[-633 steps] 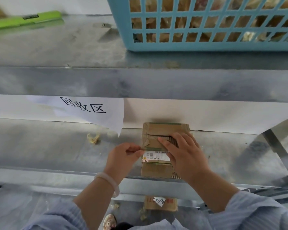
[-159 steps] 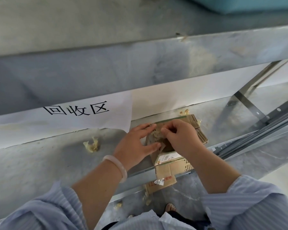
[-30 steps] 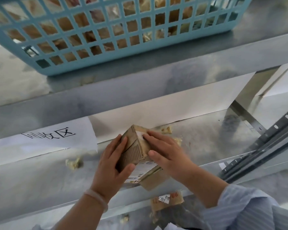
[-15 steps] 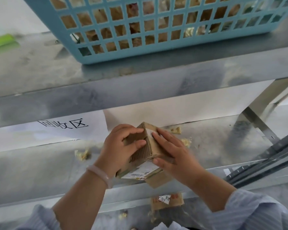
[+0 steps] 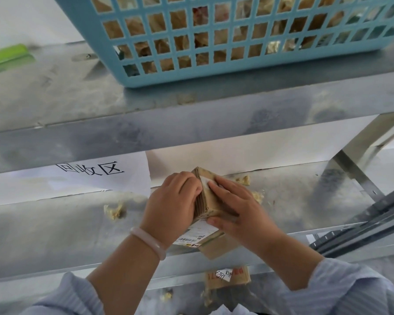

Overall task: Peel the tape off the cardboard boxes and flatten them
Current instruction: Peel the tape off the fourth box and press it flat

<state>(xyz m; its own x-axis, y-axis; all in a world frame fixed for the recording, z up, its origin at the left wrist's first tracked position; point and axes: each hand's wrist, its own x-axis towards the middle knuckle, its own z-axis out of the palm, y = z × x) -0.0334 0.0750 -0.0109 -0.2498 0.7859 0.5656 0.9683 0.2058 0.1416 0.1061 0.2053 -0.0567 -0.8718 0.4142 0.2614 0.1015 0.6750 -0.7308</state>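
The left hand (image 5: 171,208) has closed further over the cardboard box (image 5: 210,201), fingers (image 5: 187,179) curled round its edge; the right hand (image 5: 239,210) presses straight fingers on its face. The box rests on the lower metal shelf (image 5: 55,228), among tape scraps (image 5: 113,211), below a blue basket (image 5: 214,71).

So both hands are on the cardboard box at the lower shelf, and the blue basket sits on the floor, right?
No. The left hand and right hand are on the cardboard box at the lower shelf, but the head view shows the blue basket on the upper shelf above.
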